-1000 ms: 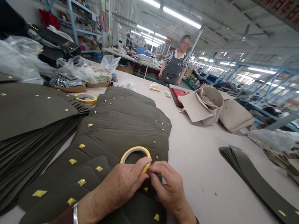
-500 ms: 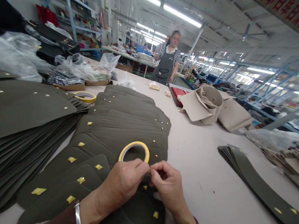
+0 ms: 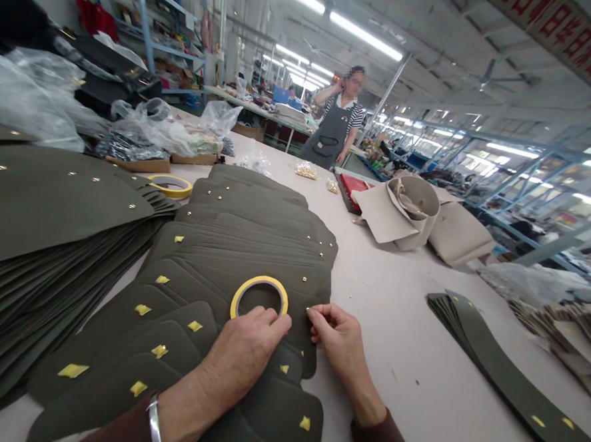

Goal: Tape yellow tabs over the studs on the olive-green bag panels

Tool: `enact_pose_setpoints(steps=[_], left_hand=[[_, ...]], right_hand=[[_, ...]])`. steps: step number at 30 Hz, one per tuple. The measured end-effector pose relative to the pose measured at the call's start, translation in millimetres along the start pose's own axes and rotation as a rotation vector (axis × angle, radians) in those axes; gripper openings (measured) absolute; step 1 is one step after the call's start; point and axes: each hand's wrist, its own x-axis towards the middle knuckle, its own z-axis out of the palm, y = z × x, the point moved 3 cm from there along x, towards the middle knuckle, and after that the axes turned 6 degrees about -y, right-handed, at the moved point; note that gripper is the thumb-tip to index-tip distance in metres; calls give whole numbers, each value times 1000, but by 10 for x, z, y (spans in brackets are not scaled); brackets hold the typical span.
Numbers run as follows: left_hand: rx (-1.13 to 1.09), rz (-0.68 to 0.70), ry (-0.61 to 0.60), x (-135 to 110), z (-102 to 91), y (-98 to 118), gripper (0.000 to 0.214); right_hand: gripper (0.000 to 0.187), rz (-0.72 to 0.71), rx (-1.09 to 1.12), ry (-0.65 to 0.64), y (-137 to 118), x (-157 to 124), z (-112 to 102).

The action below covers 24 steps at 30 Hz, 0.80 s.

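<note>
My left hand (image 3: 246,354) is closed on a roll of yellow tape (image 3: 258,294), holding it upright on a fanned row of dark olive cut pieces (image 3: 237,251). My right hand (image 3: 339,338) is pinched at the edge of one dark piece next to a brass stud, a little right of the roll. What its fingertips hold is too small to see. Many of the nearer pieces carry small yellow tape squares (image 3: 160,350).
A tall stack of the same olive pieces (image 3: 50,222) lies at left, with a second tape roll (image 3: 170,184) behind it. Plastic bags and boxes sit at the back left. Beige rolled material (image 3: 415,207) and a strip stack (image 3: 489,356) lie at right. A person in an apron (image 3: 334,128) stands beyond the table.
My hands have parted: the right hand moved off the roll to the right and down to the piece's edge. The left hand lowered the roll. The far person raised a hand to the head.
</note>
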Motion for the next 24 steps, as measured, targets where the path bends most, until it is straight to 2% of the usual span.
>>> enact_pose_setpoints(steps=[5, 8, 11, 14, 16, 21, 24], left_hand=[[-15, -3, -26, -12, 11, 8, 13], [-14, 6, -26, -13, 23, 6, 13], [1, 12, -27, -8, 36, -2, 12], [17, 6, -13, -2, 30, -13, 11], [24, 15, -7, 4, 12, -13, 12], [-20, 53, -25, 15, -58, -2, 18], [-96, 101, -34, 3, -88, -4, 18]], right_hand=[[25, -141, -269, 28, -69, 23, 45], [16, -190, -360, 72, -101, 45, 51], [29, -87, -264, 116, -29, 29, 10], [23, -40, -118, 85, 71, -34, -24], [22, -121, -150, 60, 87, -69, -20], [19, -353, -440, 112, -26, -32, 72], [19, -360, -534, 114, -105, 1, 88]])
